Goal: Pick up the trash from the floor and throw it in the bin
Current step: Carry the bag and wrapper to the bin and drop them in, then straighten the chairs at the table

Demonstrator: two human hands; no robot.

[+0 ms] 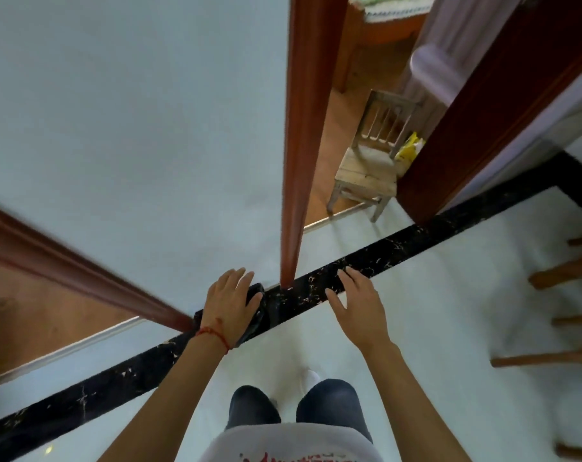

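My left hand, with a red string at the wrist, lies over a crumpled black plastic bag and its fingers are spread on it. The bag hangs or sits above the black marble floor strip, near the foot of a brown door frame. Whether the hand grips the bag or only rests on it is unclear. My right hand hovers to the right of the bag with fingers apart and nothing in it. No bin is in view.
A white wall fills the upper left. Through the doorway stand a small wooden chair and a yellow packet. Wooden stool legs stick in from the right edge. White floor tiles lie around my legs.
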